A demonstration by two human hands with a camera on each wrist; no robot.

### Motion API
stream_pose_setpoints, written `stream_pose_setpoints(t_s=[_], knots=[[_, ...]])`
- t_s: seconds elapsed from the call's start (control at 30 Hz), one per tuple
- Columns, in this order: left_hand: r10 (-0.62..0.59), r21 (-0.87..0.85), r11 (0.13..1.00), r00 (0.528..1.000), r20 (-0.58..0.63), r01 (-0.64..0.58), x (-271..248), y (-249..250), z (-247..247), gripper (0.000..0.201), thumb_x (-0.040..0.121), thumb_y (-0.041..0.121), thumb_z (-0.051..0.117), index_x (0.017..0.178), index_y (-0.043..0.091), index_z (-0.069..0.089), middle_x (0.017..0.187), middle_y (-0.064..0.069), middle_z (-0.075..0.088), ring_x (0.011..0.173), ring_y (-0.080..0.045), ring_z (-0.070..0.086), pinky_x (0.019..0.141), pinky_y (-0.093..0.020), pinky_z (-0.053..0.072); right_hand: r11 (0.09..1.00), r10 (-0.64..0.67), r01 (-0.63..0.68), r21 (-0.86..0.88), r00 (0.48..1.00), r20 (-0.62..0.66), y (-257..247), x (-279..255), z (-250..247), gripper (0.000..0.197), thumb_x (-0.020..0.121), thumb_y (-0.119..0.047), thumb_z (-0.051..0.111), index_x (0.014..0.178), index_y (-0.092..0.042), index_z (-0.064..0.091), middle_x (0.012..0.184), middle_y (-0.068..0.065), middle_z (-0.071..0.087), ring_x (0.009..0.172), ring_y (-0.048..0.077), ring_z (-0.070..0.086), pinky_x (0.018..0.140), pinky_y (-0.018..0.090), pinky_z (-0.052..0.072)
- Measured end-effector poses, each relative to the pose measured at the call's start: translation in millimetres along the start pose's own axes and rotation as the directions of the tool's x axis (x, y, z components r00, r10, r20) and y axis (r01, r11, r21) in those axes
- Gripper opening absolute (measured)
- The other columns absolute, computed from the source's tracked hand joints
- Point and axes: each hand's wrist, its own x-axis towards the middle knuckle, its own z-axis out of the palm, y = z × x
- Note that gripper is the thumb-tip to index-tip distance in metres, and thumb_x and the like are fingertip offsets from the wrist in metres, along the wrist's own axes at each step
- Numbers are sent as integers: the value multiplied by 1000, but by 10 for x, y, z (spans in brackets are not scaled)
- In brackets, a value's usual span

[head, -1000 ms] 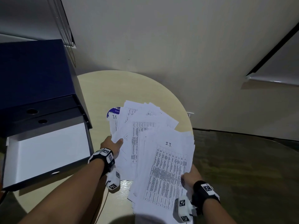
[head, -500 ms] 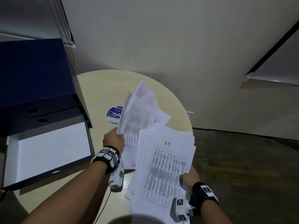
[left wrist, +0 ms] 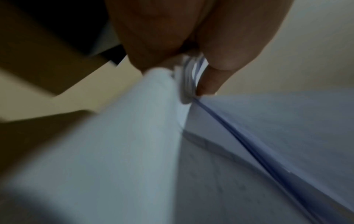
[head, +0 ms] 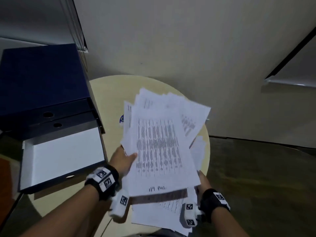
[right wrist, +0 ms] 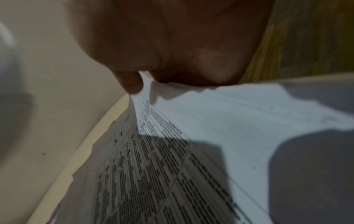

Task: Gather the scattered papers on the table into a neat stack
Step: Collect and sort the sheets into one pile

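My left hand (head: 127,157) grips a fanned bundle of printed papers (head: 160,147) by its left edge, thumb on top, held tilted above the round beige table (head: 106,89). In the left wrist view the left hand (left wrist: 191,78) pinches several sheet edges of the papers (left wrist: 114,151) between thumb and fingers. My right hand (head: 202,181) holds the right edge of a lower stack of papers (head: 162,214), which sticks out beneath the bundle at the near table edge. The right wrist view shows the right hand (right wrist: 145,81) with its thumb on the printed papers (right wrist: 191,151).
Dark blue box files (head: 42,79) stand at the left, with an open white-lined box (head: 65,151) in front of them on the table's left side. A blue round sticker (head: 121,119) peeks out beside the papers. A wall lies behind; dark floor (head: 256,185) lies to the right.
My left hand lifted its bundle off the table and swung it rightward over the stack in my right hand. The blue sticker is now mostly covered.
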Motion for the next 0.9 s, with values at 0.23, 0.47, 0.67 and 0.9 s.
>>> stream_pose_setpoints(t_s=[0.23, 0.47, 0.67, 0.9], knots=[[-316, 176, 944, 920, 234, 279, -162, -522, 258, 29, 87, 32, 63, 93, 4, 57, 64, -4, 57, 56, -18, 53, 58, -23, 42, 996, -57, 58, 74, 998, -16, 366, 558, -27, 107, 59, -82, 74, 146, -25, 47, 141, 0, 58, 133, 30, 54, 109, 57, 42], [-134, 190, 972, 990, -30, 138, 52, -502, 136, 45, 101, 34, 39, 69, 8, 57, 60, -10, 64, 70, -34, 68, 73, -33, 52, 940, -187, 157, -302, 980, -73, 451, 523, 24, 98, 48, -50, 95, 131, -26, 50, 119, 5, 70, 89, 27, 70, 66, 36, 60], [-255, 153, 962, 948, 188, 228, -82, -558, 159, 56, 78, -10, 56, 121, 27, 53, 98, -6, 69, 77, -22, 65, 56, -26, 54, 956, -215, 187, -225, 971, -107, 593, 771, -35, 51, 70, -17, 61, 116, -38, 60, 122, 9, 67, 88, 23, 60, 77, 35, 52], [-287, 162, 948, 956, 56, 275, 92, -483, 180, 37, 95, 39, 53, 97, 4, 64, 79, -10, 68, 68, -26, 61, 67, -28, 46, 965, -157, 125, -229, 980, -126, 217, 71, 189, 84, 83, -31, 70, 154, -17, 26, 154, 6, 41, 138, 34, 42, 112, 50, 37]])
